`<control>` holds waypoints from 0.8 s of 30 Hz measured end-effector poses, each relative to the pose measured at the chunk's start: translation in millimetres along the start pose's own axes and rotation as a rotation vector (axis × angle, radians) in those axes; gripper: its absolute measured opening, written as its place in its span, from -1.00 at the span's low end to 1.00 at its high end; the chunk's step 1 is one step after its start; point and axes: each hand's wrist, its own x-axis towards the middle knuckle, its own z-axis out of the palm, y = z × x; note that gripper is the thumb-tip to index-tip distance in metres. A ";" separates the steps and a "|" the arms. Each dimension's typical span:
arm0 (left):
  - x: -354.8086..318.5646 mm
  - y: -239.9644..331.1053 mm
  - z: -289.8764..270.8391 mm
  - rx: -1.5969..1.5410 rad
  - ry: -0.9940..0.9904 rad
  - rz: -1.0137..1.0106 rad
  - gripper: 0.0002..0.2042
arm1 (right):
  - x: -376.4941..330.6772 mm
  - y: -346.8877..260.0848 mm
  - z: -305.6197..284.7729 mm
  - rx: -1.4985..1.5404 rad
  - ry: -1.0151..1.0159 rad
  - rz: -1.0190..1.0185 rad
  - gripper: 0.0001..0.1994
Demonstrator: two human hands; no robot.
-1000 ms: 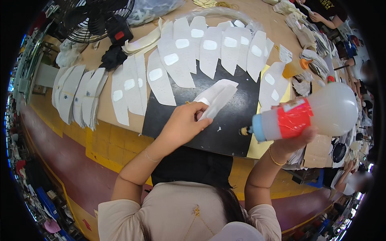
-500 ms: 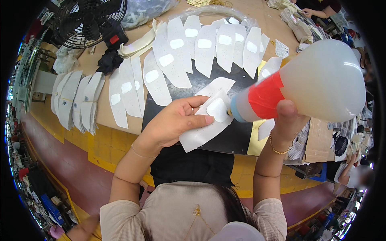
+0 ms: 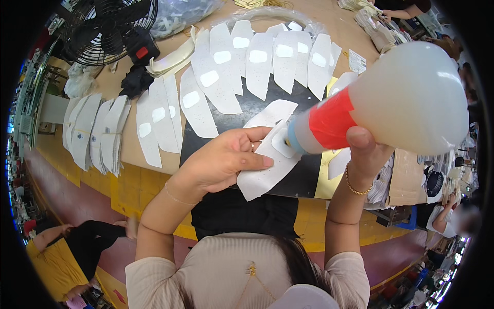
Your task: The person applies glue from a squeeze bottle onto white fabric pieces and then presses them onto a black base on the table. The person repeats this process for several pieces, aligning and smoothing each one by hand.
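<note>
Change since earlier frame: squeeze bottle (image 3: pixel 396 98) had swung up and in from the person's right, so its nozzle now met the white perforated piece (image 3: pixel 267 167); half a second back it was almost there, a second back well apart.
Left hand (image 3: pixel 221 162): grip closed on the white perforated piece, thumb on top, fingers beneath, holding it raised above the black mat (image 3: pixel 247 110).
Right hand (image 3: pixel 363 154): grip wrapped around the bottle's neck, just below the red band (image 3: pixel 332 118); thumb visible, other fingers hidden behind the bottle.
Bottle: translucent, milky contents, tilted nozzle-down toward the person's left.
Nozzle contact: tip touched the small smooth patch (image 3: pixel 283 144) on the held piece; any liquid coming out could not be seen.
Tabletop (image 3: pixel 128 149): similar white pieces fanned in overlapping rows (image 3: pixel 257 62), each with a glossy patch; a second fan lay at the left edge (image 3: pixel 92 136).
Also present: black fan (image 3: pixel 110 26) at far left; another person's arm (image 3: pixel 51 234) low at left, apart from the work.
Risk, judged: too firm a squeeze could flood past the patch onto the perforated surface or drip on the mat.
Risk, judged: the piece was held in the air by one end, so nozzle pressure could bend it and shift the spot.
</note>
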 end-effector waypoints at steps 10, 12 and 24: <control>3.2 4.2 -3.4 -0.064 -0.044 -0.009 -0.47 | 14.8 -4.6 -0.8 0.168 -0.130 -0.057 -0.69; 3.1 9.1 0.6 -0.037 -0.044 0.021 -0.46 | 13.2 -4.4 2.1 0.184 -0.137 -0.054 -0.68; -3.3 18.1 5.8 0.065 0.001 0.019 -0.44 | 6.2 -2.4 8.1 0.149 -0.141 -0.056 -0.60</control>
